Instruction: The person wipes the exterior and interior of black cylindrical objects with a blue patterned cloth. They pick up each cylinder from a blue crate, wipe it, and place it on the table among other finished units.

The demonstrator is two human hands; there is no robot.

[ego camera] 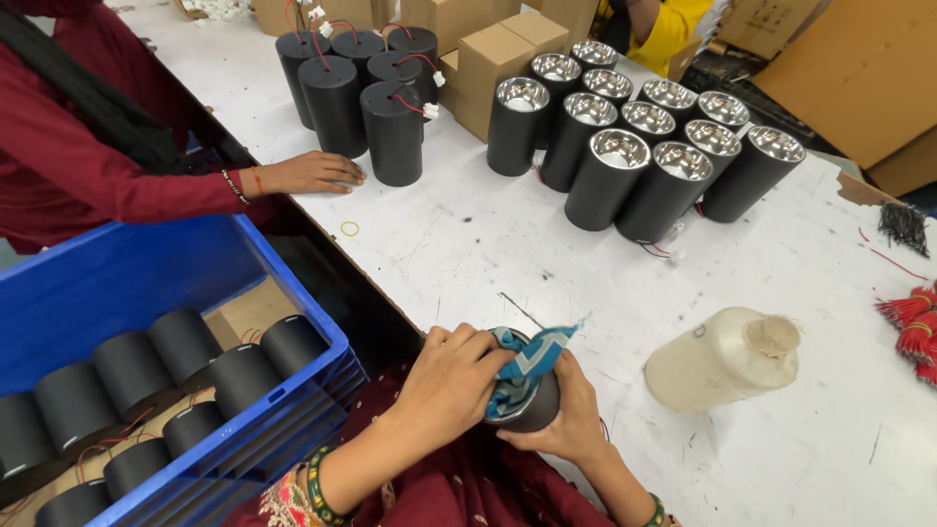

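My right hand (574, 422) grips a black cylindrical lamp housing (535, 405) from below, at the table's near edge. My left hand (451, 376) presses a blue patterned cloth (525, 361) onto the housing's open top. The cloth hides the shiny rim, and my fingers cover most of the housing's body.
Several black housings with shiny reflectors (634, 166) stand at the back right. Others with red wires (366, 88) stand at the back left, beside cardboard boxes (498, 63). A beige bottle (722, 356) lies on its side. A blue crate (293, 400) holds more housings. Another person's hand (312, 174) rests on the table.
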